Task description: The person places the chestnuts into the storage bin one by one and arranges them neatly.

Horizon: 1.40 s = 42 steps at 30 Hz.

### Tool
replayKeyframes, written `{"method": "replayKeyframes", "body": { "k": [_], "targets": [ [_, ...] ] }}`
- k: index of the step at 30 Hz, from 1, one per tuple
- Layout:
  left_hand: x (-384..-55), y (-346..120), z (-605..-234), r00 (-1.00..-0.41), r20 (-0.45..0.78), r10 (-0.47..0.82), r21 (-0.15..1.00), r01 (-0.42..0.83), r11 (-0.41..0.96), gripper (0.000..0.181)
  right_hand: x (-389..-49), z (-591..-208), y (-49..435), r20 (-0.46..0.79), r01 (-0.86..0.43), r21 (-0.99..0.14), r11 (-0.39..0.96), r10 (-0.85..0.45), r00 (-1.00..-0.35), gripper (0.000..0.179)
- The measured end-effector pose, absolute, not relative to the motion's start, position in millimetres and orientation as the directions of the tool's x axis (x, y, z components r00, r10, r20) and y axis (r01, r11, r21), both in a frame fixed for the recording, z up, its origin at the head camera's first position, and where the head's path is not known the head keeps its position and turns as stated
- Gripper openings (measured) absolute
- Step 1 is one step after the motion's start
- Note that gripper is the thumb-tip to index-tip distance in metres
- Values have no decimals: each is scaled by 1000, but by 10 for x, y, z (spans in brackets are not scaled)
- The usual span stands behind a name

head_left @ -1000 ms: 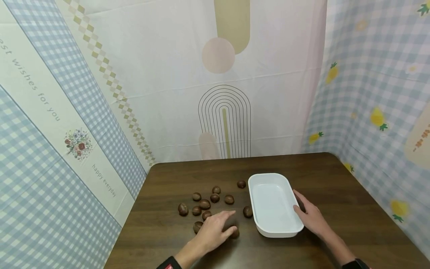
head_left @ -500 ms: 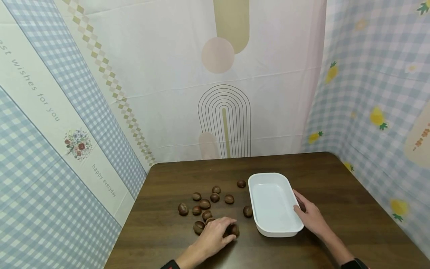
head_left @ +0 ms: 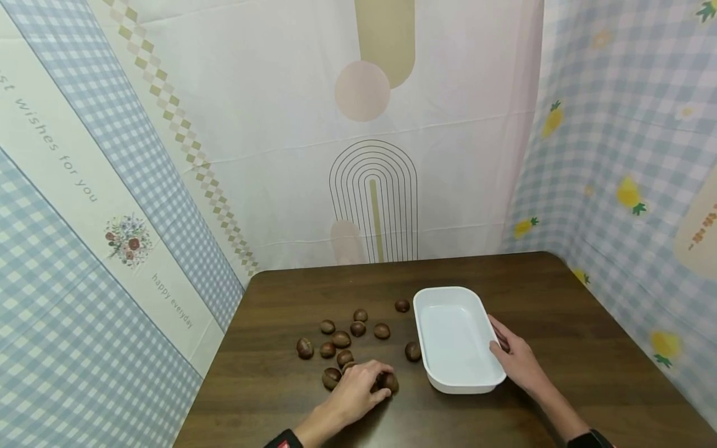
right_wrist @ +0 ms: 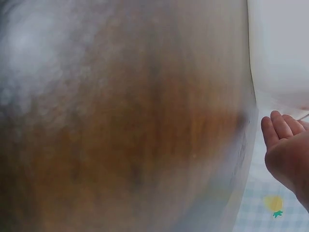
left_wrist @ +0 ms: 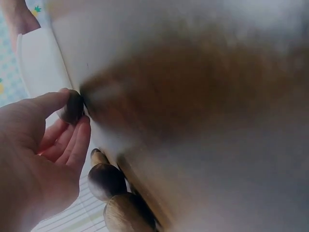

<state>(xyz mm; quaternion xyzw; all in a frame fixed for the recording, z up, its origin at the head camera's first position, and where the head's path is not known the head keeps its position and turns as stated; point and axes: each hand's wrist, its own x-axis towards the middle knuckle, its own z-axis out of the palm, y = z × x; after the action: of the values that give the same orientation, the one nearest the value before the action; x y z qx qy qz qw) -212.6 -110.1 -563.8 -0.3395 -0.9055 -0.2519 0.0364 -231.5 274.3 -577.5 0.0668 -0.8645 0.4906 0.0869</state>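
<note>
My left hand [head_left: 354,393] is low over the table, left of the white tray. Its thumb and fingertips pinch a brown chestnut [head_left: 389,383], which the left wrist view shows between thumb and fingers [left_wrist: 73,107]. Several more chestnuts [head_left: 341,339] lie loose beyond and left of that hand; one is partly hidden behind it. The rectangular white tray [head_left: 462,389] has nothing in it. At its right side my right hand [head_left: 522,363] grips it, thumb at the rim and fingers along the outer wall. In the right wrist view the fingers [right_wrist: 282,126] are partly cut off.
A dark wooden table [head_left: 504,274] bears everything. One chestnut [head_left: 412,351] lies close to the tray's left wall and another [head_left: 402,305] near its far left corner. Printed curtains [head_left: 280,155] hang behind the table and at both sides.
My left hand has come down slightly and its thumb and fingers have closed round the chestnut. My right hand and the tray have stayed in place.
</note>
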Motion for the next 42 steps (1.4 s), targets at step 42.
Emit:
{"method": "replayKeyframes", "body": {
  "k": [42],
  "targets": [
    [-2702, 344, -5188, -657, 252, 711, 257, 753, 605, 31, -2308, -5782, 2713, 233, -203, -848, 490, 0, -973, 56]
  ]
}}
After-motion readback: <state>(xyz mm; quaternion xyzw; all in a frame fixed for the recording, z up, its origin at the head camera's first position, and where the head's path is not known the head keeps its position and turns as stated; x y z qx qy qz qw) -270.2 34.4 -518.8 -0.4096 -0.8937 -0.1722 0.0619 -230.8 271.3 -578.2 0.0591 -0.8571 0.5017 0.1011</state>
